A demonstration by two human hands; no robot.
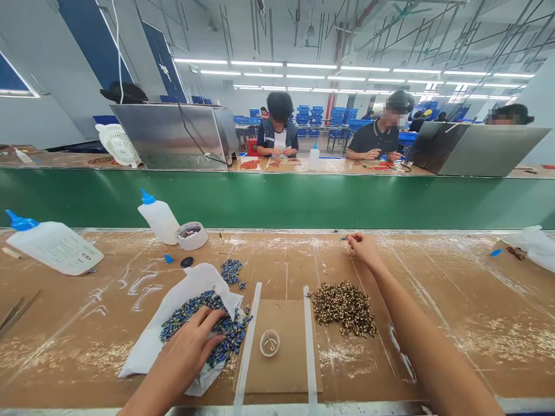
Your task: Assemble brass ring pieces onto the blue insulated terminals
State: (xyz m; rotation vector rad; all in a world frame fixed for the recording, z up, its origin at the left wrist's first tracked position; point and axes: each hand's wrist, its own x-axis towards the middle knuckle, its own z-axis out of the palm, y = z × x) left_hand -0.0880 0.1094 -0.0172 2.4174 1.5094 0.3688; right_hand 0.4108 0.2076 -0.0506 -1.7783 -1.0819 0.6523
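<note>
My left hand (193,341) lies over a heap of small blue-and-yellow parts (191,309) on a crumpled white sheet (143,352). Its thumb and fingers are apart, with the fingertips touching the heap. My right hand (363,247) reaches to the far side of the table, its fingertips pinched on a small blue part (344,238). Nearer me, below that hand, is a pile of small brown-and-gold parts (344,309). A cardboard pad (284,370) between the piles carries a small clear round dish (269,343) with tiny curved pieces inside.
Two white squeeze bottles (56,248) with blue nozzles and a tape roll (191,236) stand at the left. A smaller blue pile (232,271) lies beyond the sheet. Tweezers (19,309) rest far left. A green divider (277,199) separates co-workers (277,136) opposite. A plastic bag (537,248) lies right.
</note>
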